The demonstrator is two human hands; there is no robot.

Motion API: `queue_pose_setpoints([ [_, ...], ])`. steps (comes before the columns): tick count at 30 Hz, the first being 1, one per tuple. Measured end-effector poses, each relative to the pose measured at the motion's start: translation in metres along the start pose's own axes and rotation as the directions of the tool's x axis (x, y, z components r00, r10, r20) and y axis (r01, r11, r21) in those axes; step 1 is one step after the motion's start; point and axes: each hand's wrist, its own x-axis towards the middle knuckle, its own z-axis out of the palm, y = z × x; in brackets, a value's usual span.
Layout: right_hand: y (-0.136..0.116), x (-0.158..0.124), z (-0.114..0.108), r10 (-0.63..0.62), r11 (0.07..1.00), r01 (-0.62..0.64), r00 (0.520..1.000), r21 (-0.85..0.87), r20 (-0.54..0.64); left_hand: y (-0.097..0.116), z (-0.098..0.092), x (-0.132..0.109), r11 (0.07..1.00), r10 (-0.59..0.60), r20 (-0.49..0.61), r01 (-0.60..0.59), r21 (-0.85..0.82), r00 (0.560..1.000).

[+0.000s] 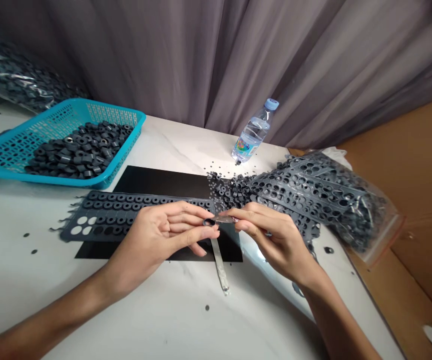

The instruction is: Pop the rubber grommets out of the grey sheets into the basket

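Observation:
My left hand [165,232] pinches a small dark rubber ring [208,222] between thumb and fingertips over a black mat [155,182]. My right hand [272,235] holds a thin metal blade [224,219] whose tip touches that ring. Under my left fingers lies a grey rubber sheet [114,215] with rows of rings, a few holes empty at its left end. A second metal strip [220,267] lies on the white table [88,300] below my hands.
A teal basket [20,145] holding several loose dark rings stands at the back left. A clear bag [336,200] of punched rubber sheets lies at the right, loose rings [227,190] beside it. A water bottle [253,132] stands behind. Grey curtain at the back.

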Motion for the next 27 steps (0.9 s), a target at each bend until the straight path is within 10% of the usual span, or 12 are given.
queue_pose_setpoints([
  [27, 0.026, 0.013, 0.017, 0.226, 0.943, -0.271, 0.946, -0.190, -0.231, -0.004, -0.001, 0.000, 0.995, -0.069, 0.069, 0.074, -0.064, 0.995],
])
